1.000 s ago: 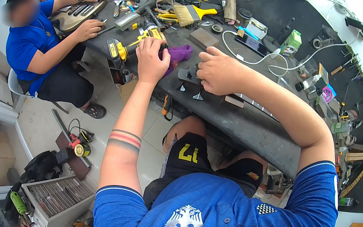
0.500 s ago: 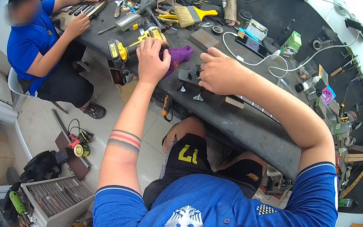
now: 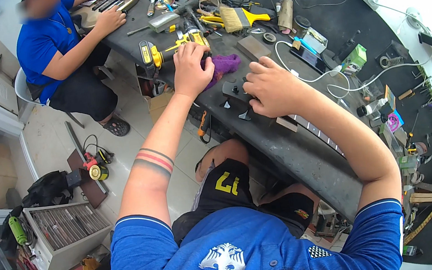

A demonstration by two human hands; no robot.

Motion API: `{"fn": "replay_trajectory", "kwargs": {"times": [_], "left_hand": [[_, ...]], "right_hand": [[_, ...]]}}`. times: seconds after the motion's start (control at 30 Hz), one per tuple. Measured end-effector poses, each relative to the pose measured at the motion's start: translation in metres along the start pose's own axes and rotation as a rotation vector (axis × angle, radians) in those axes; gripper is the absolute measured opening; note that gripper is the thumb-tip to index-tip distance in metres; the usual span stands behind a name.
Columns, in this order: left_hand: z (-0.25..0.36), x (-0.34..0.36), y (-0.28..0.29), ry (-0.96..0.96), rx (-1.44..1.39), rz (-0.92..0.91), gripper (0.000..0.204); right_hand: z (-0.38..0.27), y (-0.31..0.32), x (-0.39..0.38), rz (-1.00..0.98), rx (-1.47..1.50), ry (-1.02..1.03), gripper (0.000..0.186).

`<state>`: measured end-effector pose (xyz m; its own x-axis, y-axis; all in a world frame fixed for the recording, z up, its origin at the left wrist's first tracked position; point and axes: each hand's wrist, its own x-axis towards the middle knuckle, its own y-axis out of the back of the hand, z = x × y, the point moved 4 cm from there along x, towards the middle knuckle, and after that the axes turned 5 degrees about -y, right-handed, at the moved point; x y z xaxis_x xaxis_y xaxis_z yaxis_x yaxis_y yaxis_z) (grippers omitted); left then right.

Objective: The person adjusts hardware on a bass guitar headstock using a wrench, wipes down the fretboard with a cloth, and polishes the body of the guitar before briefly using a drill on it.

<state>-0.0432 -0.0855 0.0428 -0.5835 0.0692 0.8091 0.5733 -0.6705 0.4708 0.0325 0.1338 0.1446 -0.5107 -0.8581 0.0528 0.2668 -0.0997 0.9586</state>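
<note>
Staying put since earlier, left hand (image 3: 192, 71) pressed on purple cloth (image 3: 223, 65), right hand (image 3: 274, 86) grip unclear.

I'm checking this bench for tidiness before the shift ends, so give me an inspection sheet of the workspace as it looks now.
Surface: dark workbench, crowded along its far side.
Job's things: purple cloth under the left hand; dark flat part under the right hand.
Clutter: yellow cordless drill, yellow-handled brush, green box, small tools and parts.
Hands: left pressed on the cloth beside the drill; right laid flat on the dark part, fingers spread.
Cables: white cable looping across the bench toward the wall.
Surroundings: a person in a blue shirt seated at the far end; grey drawer unit and tools on the tiled floor.
</note>
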Motion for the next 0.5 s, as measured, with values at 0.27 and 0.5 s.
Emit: {"fn": "replay_trajectory", "kwargs": {"times": [0.27, 0.5], "left_hand": [[-0.002, -0.001, -0.001, -0.001, -0.005, 0.025, 0.024], [-0.003, -0.001, -0.002, 0.0, -0.007, 0.027, 0.025]], "right_hand": [[-0.001, -0.009, 0.004, -0.159, 0.027, -0.018, 0.024], [0.0, -0.008, 0.005, -0.083, 0.025, 0.005, 0.026]]}}
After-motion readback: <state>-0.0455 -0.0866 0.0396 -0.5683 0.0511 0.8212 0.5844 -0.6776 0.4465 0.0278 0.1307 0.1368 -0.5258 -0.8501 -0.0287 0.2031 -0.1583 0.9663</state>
